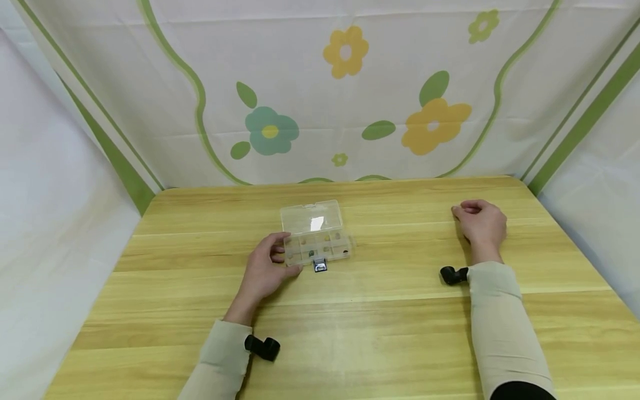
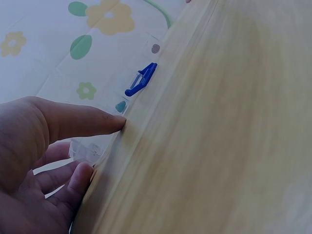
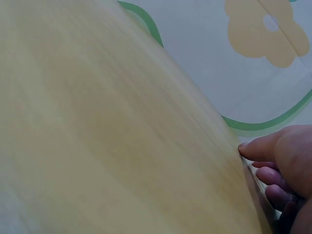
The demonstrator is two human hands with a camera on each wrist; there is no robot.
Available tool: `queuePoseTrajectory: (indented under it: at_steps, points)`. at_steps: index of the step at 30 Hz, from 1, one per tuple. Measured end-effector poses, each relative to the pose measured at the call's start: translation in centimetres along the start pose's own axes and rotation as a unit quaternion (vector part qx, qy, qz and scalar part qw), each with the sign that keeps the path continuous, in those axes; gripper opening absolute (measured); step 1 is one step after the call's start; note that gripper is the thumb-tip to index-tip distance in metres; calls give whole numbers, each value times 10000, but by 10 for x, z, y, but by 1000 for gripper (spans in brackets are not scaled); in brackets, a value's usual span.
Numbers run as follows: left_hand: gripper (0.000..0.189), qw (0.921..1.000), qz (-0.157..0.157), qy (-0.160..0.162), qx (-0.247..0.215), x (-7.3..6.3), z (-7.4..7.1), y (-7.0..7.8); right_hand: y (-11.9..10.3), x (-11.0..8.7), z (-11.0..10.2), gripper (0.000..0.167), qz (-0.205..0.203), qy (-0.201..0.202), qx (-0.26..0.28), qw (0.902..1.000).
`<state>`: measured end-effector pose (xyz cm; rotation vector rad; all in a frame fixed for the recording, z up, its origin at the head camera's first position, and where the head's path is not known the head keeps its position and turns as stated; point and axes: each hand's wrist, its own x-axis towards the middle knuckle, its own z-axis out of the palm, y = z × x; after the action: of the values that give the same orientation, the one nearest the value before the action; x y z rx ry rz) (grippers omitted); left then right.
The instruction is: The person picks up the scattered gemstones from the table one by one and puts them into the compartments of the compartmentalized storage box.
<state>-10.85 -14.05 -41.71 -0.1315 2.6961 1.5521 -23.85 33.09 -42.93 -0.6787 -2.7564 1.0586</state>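
A clear plastic compartment box (image 1: 320,244) lies on the table with its lid (image 1: 311,218) raised at the back. Small pieces sit in several of its compartments, among them a teal one (image 2: 121,106) and a dark one (image 1: 345,252). A blue latch (image 2: 141,79) sticks out from the front edge. My left hand (image 1: 265,266) holds the box's left end, thumb along the front edge and fingers round the far corner. Well to the right of the box, my right hand (image 1: 482,225) rests at the table with fingers loosely curled and nothing in them.
The wooden table (image 1: 370,333) reaches back to a white cloth (image 1: 310,66) printed with flowers. White cloth also hangs along the left and right sides. A black wrist camera (image 1: 263,348) is on the left sleeve, another black camera (image 1: 453,275) on the right one.
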Motion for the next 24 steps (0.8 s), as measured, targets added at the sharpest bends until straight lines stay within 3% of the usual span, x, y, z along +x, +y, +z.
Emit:
queuePoseTrajectory:
  at_steps: [14, 24]
  points:
    - [74, 10000, 13, 22, -78, -1, -1, 0, -4, -2, -1, 46, 111, 29, -19, 9999]
    - [74, 10000, 15, 9, -50, -2, -1, 1, -4, -1, 0, 46, 255, 150, 261, 9992]
